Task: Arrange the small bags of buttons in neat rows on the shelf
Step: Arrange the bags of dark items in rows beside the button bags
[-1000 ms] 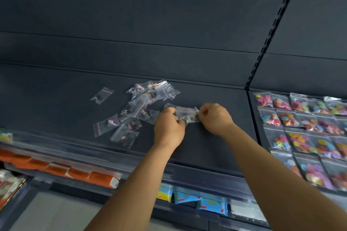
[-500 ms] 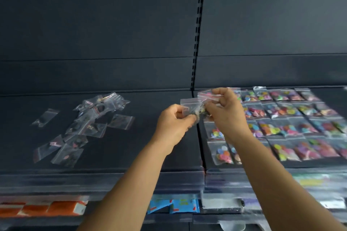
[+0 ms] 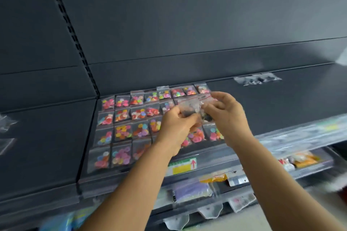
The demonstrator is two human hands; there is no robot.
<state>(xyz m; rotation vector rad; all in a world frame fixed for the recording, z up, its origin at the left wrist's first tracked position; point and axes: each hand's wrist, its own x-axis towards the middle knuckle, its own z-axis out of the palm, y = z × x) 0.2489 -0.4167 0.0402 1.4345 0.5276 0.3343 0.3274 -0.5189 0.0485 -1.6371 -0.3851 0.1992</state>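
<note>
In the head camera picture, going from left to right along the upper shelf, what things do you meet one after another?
Loose clear bags at the left edge → rows of colourful button bags → left hand → right hand, both holding small bags with dark contents → bags of dark pieces at the back right.

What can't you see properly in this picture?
- Head view: the left hand and right hand hide several laid-out bags of colourful buttons.
- The clear bags in their grip: blurred, count unclear.
- A pale shape: cut off by the right edge.
</note>
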